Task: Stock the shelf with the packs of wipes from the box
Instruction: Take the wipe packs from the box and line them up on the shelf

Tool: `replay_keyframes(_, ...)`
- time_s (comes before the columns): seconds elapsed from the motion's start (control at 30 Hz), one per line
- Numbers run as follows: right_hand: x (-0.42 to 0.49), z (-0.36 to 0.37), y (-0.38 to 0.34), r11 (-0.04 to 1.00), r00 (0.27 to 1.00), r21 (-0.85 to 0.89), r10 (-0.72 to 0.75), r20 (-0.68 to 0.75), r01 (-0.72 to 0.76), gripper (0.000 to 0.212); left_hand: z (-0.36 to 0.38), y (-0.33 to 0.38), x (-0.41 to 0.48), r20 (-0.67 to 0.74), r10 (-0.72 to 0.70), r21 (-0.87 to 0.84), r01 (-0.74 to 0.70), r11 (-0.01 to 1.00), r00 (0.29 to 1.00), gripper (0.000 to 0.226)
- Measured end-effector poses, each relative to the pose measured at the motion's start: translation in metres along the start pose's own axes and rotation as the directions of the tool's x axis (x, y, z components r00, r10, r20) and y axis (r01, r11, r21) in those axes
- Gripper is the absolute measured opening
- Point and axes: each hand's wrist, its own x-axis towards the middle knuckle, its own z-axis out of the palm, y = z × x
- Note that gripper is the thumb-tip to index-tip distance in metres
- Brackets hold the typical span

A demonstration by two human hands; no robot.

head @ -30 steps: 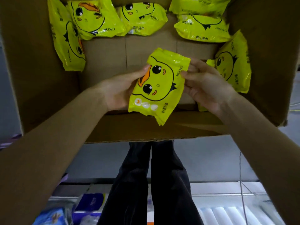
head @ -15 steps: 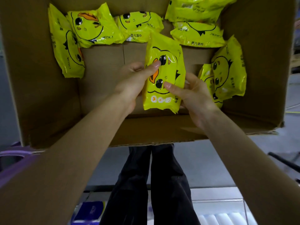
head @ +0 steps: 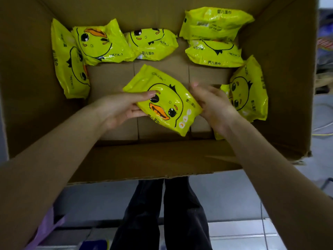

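Left hand (head: 122, 110) pinches a pack of wipes (head: 164, 100) inside the box (head: 27, 87); right hand (head: 215, 105) meets its right end, fingers blurred, hold unclear.

Yellow duck-print pack (head: 165, 100), face up, tilted, held over open cardboard box (head: 27, 69) floor; left hand (head: 122, 109) grips one end, blurred right hand (head: 214, 105) at the other. Several matching packs (head: 100, 42) line the walls.
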Motion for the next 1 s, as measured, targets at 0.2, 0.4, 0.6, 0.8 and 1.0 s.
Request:
replay_keyframes(0.2, 0.046, 0.014, -0.023, 0.864, 0.982, 0.503, 0.101, -0.162, -0.006, 0.059, -0.013, -0.006, 0.015, -0.273, 0.031, -0.367, -0.134, 0.921, 0.962, 0.017)
replay_keyframes(0.4, 0.076, 0.030, -0.055, 0.824, 0.951, 0.567, 0.155, -0.266, 0.025, 0.033, -0.017, -0.004, 0.022, -0.341, -0.043, -0.373, -0.093, 0.923, 0.939, 0.005)
replay_keyframes(0.6, 0.091, 0.030, -0.046, 0.799, 0.933, 0.599, 0.175, -0.314, 0.052, 0.017, -0.035, -0.003, 0.022, -0.257, -0.038, -0.093, 0.014, 0.996, 0.966, 0.017)
replay_keyframes(0.8, 0.073, 0.017, -0.037, 0.909, 0.894, 0.417, 0.190, -0.406, -0.004, 0.037, -0.033, -0.017, 0.021, -0.305, 0.167, 0.171, -0.119, 0.978, 0.937, 0.017)
replay_keyframes(1.0, 0.009, 0.005, -0.030, 0.980, 0.938, 0.167, 0.154, -0.310, -0.106, 0.009, -0.031, -0.010, -0.001, -0.287, 0.108, -0.115, -0.146, 0.983, 0.952, 0.034)
